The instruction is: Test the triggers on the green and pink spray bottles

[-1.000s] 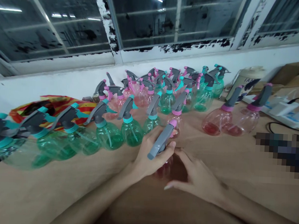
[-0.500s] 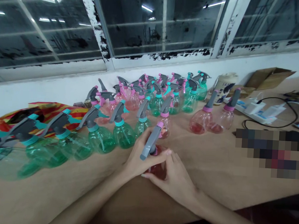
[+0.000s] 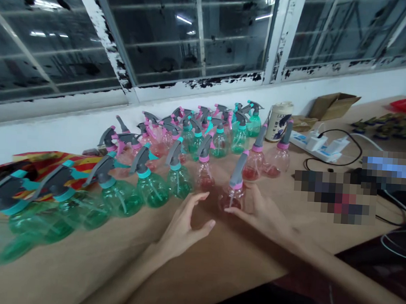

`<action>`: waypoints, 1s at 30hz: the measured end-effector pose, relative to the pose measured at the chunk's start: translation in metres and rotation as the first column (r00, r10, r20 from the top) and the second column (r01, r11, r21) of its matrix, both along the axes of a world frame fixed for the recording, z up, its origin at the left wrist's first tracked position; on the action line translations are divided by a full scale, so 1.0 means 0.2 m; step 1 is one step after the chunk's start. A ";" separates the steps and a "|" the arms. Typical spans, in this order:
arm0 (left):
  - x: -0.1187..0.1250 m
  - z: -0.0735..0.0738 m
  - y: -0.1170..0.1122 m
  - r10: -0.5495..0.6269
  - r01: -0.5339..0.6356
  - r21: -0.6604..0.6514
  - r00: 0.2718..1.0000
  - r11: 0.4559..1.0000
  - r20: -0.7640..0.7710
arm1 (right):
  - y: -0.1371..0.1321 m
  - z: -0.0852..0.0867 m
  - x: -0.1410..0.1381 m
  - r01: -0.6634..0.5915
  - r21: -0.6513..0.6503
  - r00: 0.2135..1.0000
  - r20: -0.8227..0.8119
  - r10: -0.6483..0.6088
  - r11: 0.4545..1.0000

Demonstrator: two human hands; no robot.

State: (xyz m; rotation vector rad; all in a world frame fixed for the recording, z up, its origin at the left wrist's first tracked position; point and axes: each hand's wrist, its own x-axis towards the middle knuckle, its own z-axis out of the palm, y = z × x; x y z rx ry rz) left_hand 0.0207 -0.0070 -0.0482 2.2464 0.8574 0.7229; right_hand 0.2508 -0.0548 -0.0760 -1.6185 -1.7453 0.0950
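My right hand (image 3: 257, 210) is closed around the bulb of a pink spray bottle (image 3: 228, 197), which has a grey trigger head and a pink collar. The bottle stands roughly upright, and part of its bulb is behind my fingers. To its left, my left hand (image 3: 188, 224) is off the bottle, thumb and fingers apart in a curve with nothing between them. Just beyond, another pink spray bottle (image 3: 205, 175) stands beside a green spray bottle (image 3: 179, 182). A further pink spray bottle (image 3: 252, 160) is behind the held one.
Several green bottles (image 3: 152, 190) run in a row along the left, and a cluster of pink and green bottles (image 3: 197, 140) stands by the wall. At right are a printed cup (image 3: 279, 122), a power strip (image 3: 315, 147), cables and an open cardboard box (image 3: 333, 106).
My left hand has let go of the pink spray bottle and drawn away to the left. My right hand has carried the bottle forward and right. The view has turned to the right.
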 end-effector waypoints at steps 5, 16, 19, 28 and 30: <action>-0.03 -0.06 -0.04 0.050 -0.049 0.016 0.997 0.999 -0.062 | 0.18 0.02 0.13 0.100 0.070 0.970 0.214 -0.113 0.993; -0.03 -0.09 -0.11 0.068 -0.074 -0.030 0.984 0.997 -0.167 | 0.39 0.10 0.13 0.187 -0.009 0.911 0.375 -0.170 0.982; -0.01 -0.09 -0.12 0.069 -0.076 -0.035 0.983 0.996 -0.172 | 0.41 0.11 0.13 0.202 -0.016 0.911 0.371 -0.182 0.979; 0.03 -0.07 -0.10 0.074 -0.087 -0.060 0.980 0.994 -0.186 | 0.44 0.11 0.11 0.219 0.010 0.911 0.355 -0.208 0.976; 0.05 -0.07 -0.09 0.072 -0.087 -0.072 0.979 0.994 -0.190 | 0.41 0.12 0.12 0.211 0.026 0.917 0.341 -0.207 0.977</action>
